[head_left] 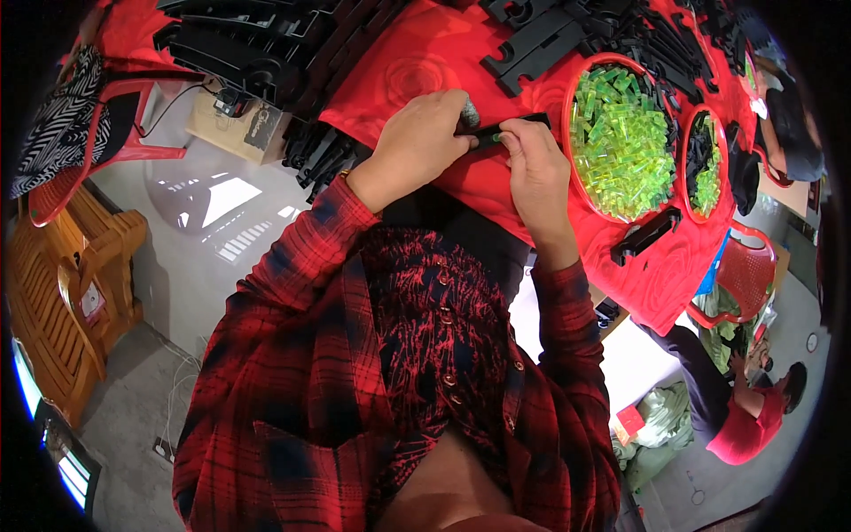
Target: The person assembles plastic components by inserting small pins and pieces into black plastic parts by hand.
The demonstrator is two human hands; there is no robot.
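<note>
1. Our left hand (424, 142) and right hand (532, 164) both grip a slim black plastic strip (507, 129), held between them.
2. It hovers over the red counter (417, 71), beside a bowl of green pieces (620, 142).

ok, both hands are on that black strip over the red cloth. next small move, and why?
Probably press the green piece into the black strip. The left hand grips one end of the strip, the right hand holds the other, and a bit of green shows at the right thumb against the strip. Whether it is seated cannot be told. The red bowl of green pieces sits just right.
</note>
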